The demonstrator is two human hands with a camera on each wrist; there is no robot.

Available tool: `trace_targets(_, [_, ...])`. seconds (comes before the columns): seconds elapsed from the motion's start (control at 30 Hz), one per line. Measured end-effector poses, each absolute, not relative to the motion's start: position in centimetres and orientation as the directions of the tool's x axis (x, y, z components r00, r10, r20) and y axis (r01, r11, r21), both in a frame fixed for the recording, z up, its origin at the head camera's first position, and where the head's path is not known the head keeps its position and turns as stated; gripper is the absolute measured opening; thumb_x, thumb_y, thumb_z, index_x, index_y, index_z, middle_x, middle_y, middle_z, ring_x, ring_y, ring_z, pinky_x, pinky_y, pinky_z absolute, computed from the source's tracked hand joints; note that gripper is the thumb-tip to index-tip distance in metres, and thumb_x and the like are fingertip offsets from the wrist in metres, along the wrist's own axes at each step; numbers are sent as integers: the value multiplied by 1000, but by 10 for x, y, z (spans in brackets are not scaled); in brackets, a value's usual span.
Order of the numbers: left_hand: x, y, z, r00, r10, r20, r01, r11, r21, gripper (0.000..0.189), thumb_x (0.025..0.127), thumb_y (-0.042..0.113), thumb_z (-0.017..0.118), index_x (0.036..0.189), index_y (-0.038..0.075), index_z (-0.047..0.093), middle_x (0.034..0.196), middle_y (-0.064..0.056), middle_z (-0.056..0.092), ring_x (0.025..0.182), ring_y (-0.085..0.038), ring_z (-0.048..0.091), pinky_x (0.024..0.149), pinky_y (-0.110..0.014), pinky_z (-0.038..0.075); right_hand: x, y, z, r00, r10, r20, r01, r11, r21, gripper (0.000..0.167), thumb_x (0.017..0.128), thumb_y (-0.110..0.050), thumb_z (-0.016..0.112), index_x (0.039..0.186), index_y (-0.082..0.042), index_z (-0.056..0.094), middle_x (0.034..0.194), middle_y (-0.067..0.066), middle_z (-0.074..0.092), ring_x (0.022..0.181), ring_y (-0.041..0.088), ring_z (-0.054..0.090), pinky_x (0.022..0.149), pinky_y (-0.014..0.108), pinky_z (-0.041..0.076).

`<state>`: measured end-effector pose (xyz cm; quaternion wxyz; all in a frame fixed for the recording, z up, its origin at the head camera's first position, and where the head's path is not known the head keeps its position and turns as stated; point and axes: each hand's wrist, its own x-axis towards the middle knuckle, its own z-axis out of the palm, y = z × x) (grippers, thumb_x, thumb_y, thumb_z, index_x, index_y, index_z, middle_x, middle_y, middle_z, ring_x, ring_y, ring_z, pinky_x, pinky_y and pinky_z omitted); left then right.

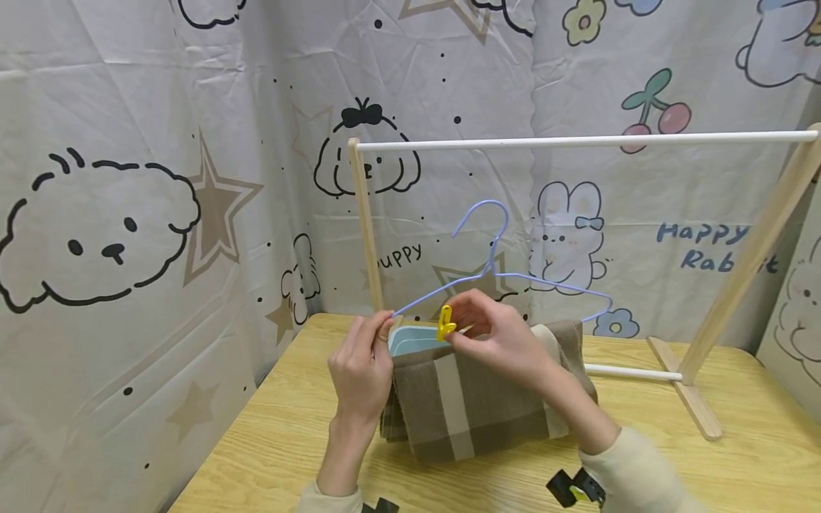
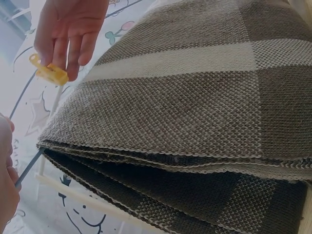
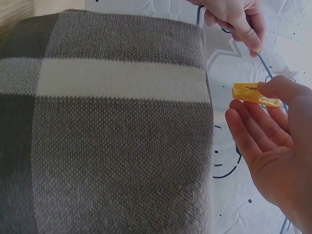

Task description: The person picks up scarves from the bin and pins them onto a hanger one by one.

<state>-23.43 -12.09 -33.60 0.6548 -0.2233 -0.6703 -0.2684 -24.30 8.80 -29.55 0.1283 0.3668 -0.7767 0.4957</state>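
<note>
Clip: pinched by the right hand at the centre of the head frame, near the top edge of the cloth. Left hand: grips the hanger at its left end, left of centre. Cloth: folded over the hanger, lower centre. Rack: stands behind, right side.

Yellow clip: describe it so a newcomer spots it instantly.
Find the brown checked cloth on the purple hanger. Near the cloth's top edge, the right hand pinches a small clip, bright yellow against the brown and purple around it.
</note>
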Motion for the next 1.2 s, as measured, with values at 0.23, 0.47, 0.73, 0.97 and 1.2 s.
trace_targets(0.23, [-234,-124,-336,-47,-59,997,649,757,75,19,98,16,62,94,0,71,64,-4,54,45,-8,36,40,-17,25,-241,73,-294,-703,-492,513,-672,224,-706,28,89,-7,75,112,-8,59,100,7,71,91,15,70,78,26,59])
trace_targets(0.47, [-232,-123,-335,-53,-67,996,632,770,85,20,100,18,61,94,1,69,66,-4,55,45,-10,40,39,-18,27,-239,61,-294,-656,-566,500,-698,200,-688,25,92,-9,72,112,-8,57,99,6,70,87,14,70,78,28,59])
trace_targets(0.73, [-230,-125,-332,-55,-95,994,628,771,108,23,101,19,58,95,0,68,66,-6,56,44,-10,38,39,-18,26,-240,52,-296,-572,-591,569,-792,217,-571,23,91,-11,73,110,-9,59,95,0,73,83,7,70,79,28,57])
trace_targets(0.97, [-228,-125,-330,-43,-100,994,627,772,105,23,101,19,58,95,0,67,66,-6,55,44,-9,36,39,-18,25,-240,48,-296,-528,-589,612,-829,202,-522,19,90,-10,73,105,-12,61,93,-3,73,84,7,70,80,28,58])
trace_targets(1.2, [-226,-125,-329,-26,-104,994,636,766,97,22,101,18,58,94,-1,67,67,-6,56,44,-10,37,39,-18,25,-239,45,-296,-543,-572,614,-826,235,-512,15,90,-11,73,97,-13,60,91,-4,73,88,8,71,78,28,58])
